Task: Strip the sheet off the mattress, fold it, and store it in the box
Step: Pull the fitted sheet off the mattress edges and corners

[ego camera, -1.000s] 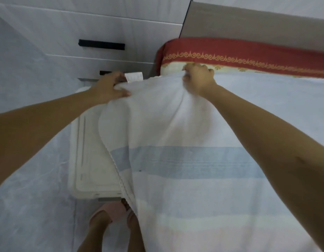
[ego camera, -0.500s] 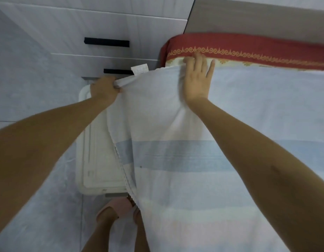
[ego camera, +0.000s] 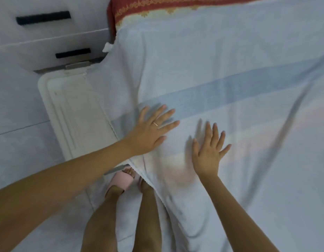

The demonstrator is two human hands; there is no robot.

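Note:
A pale sheet [ego camera: 221,73] with a blue stripe and faint pastel bands lies spread over the mattress [ego camera: 157,6], whose red, gold-patterned edge shows at the top. The sheet's left edge hangs down over the bed's side. My left hand [ego camera: 152,130] rests flat on the sheet near that edge, fingers spread, a ring on one finger. Flat on the sheet to its right lies my right hand [ego camera: 208,150], fingers apart. Neither hand grips cloth. A white plastic box [ego camera: 73,110] with its lid on stands on the floor beside the bed, partly under the hanging sheet.
A white drawer unit [ego camera: 48,37] with black handles stands behind the box. Grey tiled floor [ego camera: 17,160] lies to the left. My legs and a pink slipper [ego camera: 121,180] are between the box and the bed.
My left hand let go of the sheet's top corner. Both hands slid down the sheet toward me and now lie flat. The view tilted down and closer.

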